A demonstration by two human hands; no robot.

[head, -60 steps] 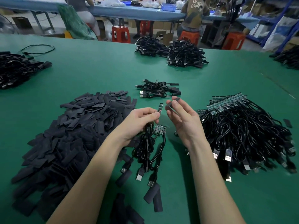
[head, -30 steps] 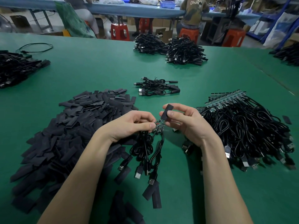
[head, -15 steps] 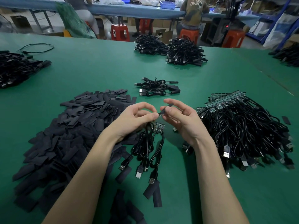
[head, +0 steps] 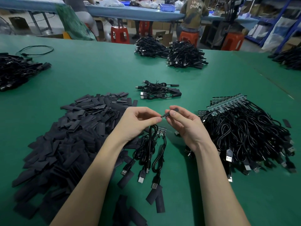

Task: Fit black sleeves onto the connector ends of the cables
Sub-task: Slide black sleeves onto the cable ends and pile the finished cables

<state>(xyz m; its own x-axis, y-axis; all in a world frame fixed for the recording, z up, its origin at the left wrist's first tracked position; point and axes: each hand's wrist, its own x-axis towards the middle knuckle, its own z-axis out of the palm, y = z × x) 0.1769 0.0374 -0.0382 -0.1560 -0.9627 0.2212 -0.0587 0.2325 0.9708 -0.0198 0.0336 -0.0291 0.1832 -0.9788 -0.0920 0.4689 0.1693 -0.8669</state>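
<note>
Left hand (head: 138,121) pinches the connector end (head: 161,117), steadying it. Right hand (head: 182,123) grips the black sleeve (head: 171,112), lined up to slide on, above the cable bundle (head: 151,144).

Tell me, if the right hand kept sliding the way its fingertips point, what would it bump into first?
The right hand points left, holding a black sleeve. It would likely first meet the left hand, whose fingertips pinch the cable end almost touching it.

A green work table (head: 97,70) fills the near scene. Beyond it stands a long blue bench (head: 114,8) with red stools (head: 119,35). Blue shelving (head: 280,22) occupies the far right.
</note>
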